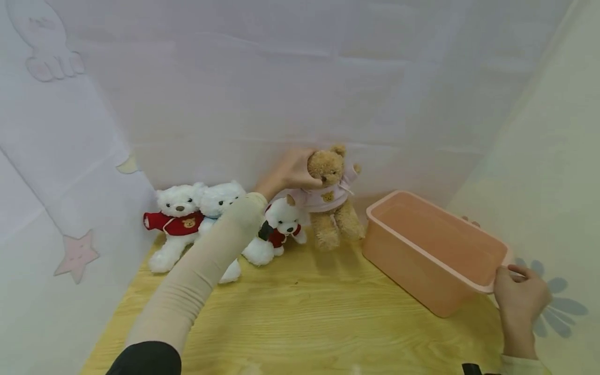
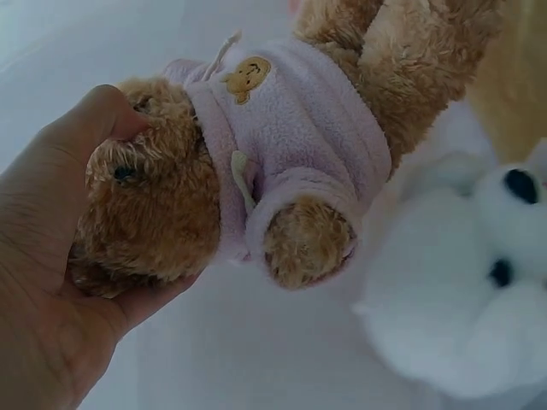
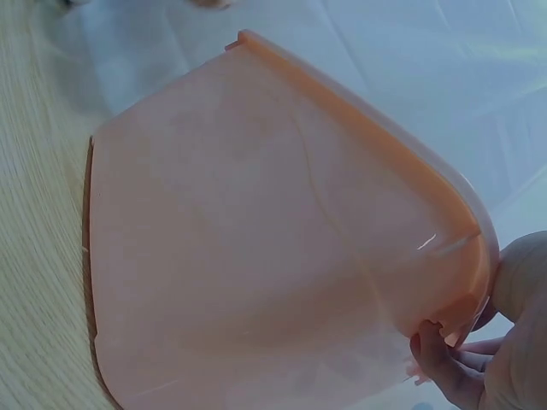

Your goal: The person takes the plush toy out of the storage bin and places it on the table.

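A brown teddy bear (image 1: 328, 200) in a pale pink hoodie is upright near the back of the table, its head gripped by my left hand (image 1: 296, 167). In the left wrist view, thumb and fingers wrap round the bear's furry head (image 2: 154, 196). Whether its feet touch the table I cannot tell. At the right, my right hand (image 1: 522, 291) pinches the near corner rim of a peach-coloured plastic bin (image 1: 408, 271). The right wrist view shows curled fingers (image 3: 444, 367) at that bin's rim.
Left of the bear sit several white plush toys: one in a red sweater (image 1: 180, 224), one partly behind my left sleeve (image 1: 220, 200), and a smaller plush dog (image 1: 283, 219) in red and green. A wooden table (image 1: 300, 323) lies under everything, with pale curtains (image 1: 290, 78) behind.
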Motion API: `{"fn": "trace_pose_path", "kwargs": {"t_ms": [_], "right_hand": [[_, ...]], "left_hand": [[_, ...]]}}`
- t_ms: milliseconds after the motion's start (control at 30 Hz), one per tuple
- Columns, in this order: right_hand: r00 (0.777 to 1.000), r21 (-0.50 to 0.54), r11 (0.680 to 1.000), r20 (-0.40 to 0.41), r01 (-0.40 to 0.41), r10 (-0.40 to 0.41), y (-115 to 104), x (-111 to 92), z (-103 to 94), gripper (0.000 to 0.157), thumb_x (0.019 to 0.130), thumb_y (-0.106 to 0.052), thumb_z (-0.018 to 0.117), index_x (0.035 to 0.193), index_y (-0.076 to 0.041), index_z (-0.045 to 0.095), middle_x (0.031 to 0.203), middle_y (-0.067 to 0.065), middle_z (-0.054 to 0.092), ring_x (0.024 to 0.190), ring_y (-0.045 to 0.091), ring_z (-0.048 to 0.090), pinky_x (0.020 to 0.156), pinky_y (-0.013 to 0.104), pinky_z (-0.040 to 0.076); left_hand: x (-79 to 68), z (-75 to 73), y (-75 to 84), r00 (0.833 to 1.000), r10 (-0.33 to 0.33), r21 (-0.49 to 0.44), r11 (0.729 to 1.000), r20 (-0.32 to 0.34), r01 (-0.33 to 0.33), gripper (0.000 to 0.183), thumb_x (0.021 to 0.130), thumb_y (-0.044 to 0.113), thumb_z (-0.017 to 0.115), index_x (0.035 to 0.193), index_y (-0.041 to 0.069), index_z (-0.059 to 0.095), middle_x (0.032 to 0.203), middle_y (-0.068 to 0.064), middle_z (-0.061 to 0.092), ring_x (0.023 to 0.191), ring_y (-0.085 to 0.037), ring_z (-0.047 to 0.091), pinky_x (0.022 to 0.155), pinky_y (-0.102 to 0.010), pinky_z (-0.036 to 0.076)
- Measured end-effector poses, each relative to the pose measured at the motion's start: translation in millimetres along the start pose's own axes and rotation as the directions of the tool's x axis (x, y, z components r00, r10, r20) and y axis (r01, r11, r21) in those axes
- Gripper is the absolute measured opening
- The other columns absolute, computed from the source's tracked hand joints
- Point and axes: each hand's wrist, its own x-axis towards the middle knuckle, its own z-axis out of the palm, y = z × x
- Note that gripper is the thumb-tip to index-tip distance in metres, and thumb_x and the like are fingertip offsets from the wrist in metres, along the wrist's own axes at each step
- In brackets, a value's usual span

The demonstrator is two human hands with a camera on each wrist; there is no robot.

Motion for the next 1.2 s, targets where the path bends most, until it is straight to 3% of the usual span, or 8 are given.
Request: {"fn": "trace_pose_path", "kwargs": {"t_ms": [233, 367, 467, 633, 833, 933, 1067, 1200], "right_hand": [[1.0, -0.05, 0.998, 0.001, 0.028, -0.028, 4.2, -19.6, -6.7, 0.046, 0.097, -0.026, 0.055, 0.131, 0.004, 0.061, 0.068, -0.022, 0.051, 0.052, -0.004, 0.05, 0.045, 0.02, 0.043], [0.995, -0.081, 0.995, 0.083, 0.056, -0.049, 3.0, -30.7, -8.8, 0.053, 0.101, -0.029, 0.05, 0.141, 0.005, 0.053, 0.093, 0.007, 0.066, 0.053, 0.001, 0.054, 0.046, 0.025, 0.047], [0.988, -0.089, 0.992, 0.136, 0.084, -0.072, 1.1, -36.0, -8.5, 0.058, 0.103, -0.033, 0.046, 0.146, 0.005, 0.046, 0.114, 0.026, 0.062, 0.053, 0.004, 0.058, 0.046, 0.029, 0.049], [0.979, -0.125, 0.985, 0.182, 0.121, -0.097, -1.8, -39.9, -4.2, 0.058, 0.103, -0.032, 0.042, 0.146, 0.007, 0.044, 0.12, 0.033, 0.059, 0.06, 0.012, 0.061, 0.048, 0.03, 0.048], [0.937, -0.249, 0.943, 0.324, 0.221, -0.134, -13.8, -34.7, 7.0, 0.064, 0.105, -0.036, 0.038, 0.146, 0.014, 0.037, 0.127, 0.042, 0.052, 0.096, 0.052, 0.06, 0.058, 0.045, 0.05], [0.909, -0.309, 0.902, 0.379, 0.301, -0.173, -29.3, -29.8, 16.6, 0.069, 0.105, -0.037, 0.038, 0.147, 0.017, 0.033, 0.123, 0.043, 0.053, 0.085, 0.049, 0.061, 0.055, 0.048, 0.047], [0.911, -0.352, 0.866, 0.338, 0.356, -0.237, -51.3, -34.4, 21.6, 0.07, 0.104, -0.036, 0.041, 0.147, 0.018, 0.032, 0.121, 0.043, 0.05, 0.08, 0.049, 0.055, 0.055, 0.054, 0.046], [0.902, -0.236, 0.873, 0.18, 0.427, -0.392, -69.8, -50.4, 33.0, 0.058, 0.102, -0.028, 0.046, 0.144, 0.012, 0.046, 0.126, 0.038, 0.051, 0.108, 0.055, 0.049, 0.079, 0.063, 0.043]], "left_hand": [[-9.3, 51.9, -9.3, 0.991, -0.007, -0.005, 1.0, 0.136, 0.008, 0.077, 0.078, 0.027, 0.086, 0.143, 0.001, 0.053, 0.122, -0.01, 0.066, 0.104, -0.021, 0.063, 0.087, -0.034, 0.051], [-12.1, 68.7, -12.3, 0.983, -0.016, 0.016, 1.0, 0.181, 0.014, 0.076, 0.079, 0.026, 0.085, 0.143, 0.001, 0.052, 0.123, -0.01, 0.065, 0.105, -0.021, 0.062, 0.087, -0.033, 0.051], [-13.3, 76.3, -17.0, 0.978, -0.033, 0.029, 0.999, 0.204, 0.027, 0.076, 0.08, 0.027, 0.086, 0.144, 0.002, 0.051, 0.125, -0.009, 0.063, 0.106, -0.021, 0.061, 0.087, -0.034, 0.051], [-18.6, 84.7, -33.0, 0.97, -0.076, 0.045, 0.997, 0.233, 0.067, 0.078, 0.081, 0.023, 0.086, 0.146, 0.001, 0.049, 0.13, -0.012, 0.061, 0.113, -0.025, 0.059, 0.093, -0.037, 0.05], [-33.4, 84.7, -56.7, 0.93, -0.217, 0.2, 0.966, 0.297, 0.161, 0.085, 0.085, 0.029, 0.083, 0.153, 0.004, 0.039, 0.143, -0.014, 0.052, 0.13, -0.031, 0.049, 0.105, -0.042, 0.042], [-41.1, 80.0, -65.6, 0.913, -0.282, 0.308, 0.933, 0.294, 0.189, 0.086, 0.088, 0.039, 0.08, 0.155, 0.007, 0.036, 0.149, -0.012, 0.047, 0.136, -0.031, 0.045, 0.111, -0.045, 0.036], [-46.3, 80.0, -59.5, 0.911, -0.299, 0.429, 0.89, 0.286, 0.157, 0.086, 0.09, 0.053, 0.073, 0.155, 0.01, 0.038, 0.154, -0.01, 0.043, 0.139, -0.032, 0.04, 0.115, -0.05, 0.026], [-60.5, 73.1, -31.8, 0.923, -0.299, 0.492, 0.857, 0.241, 0.15, 0.084, 0.093, 0.056, 0.069, 0.157, 0.014, 0.037, 0.157, -0.012, 0.04, 0.142, -0.035, 0.035, 0.116, -0.054, 0.023]]}}
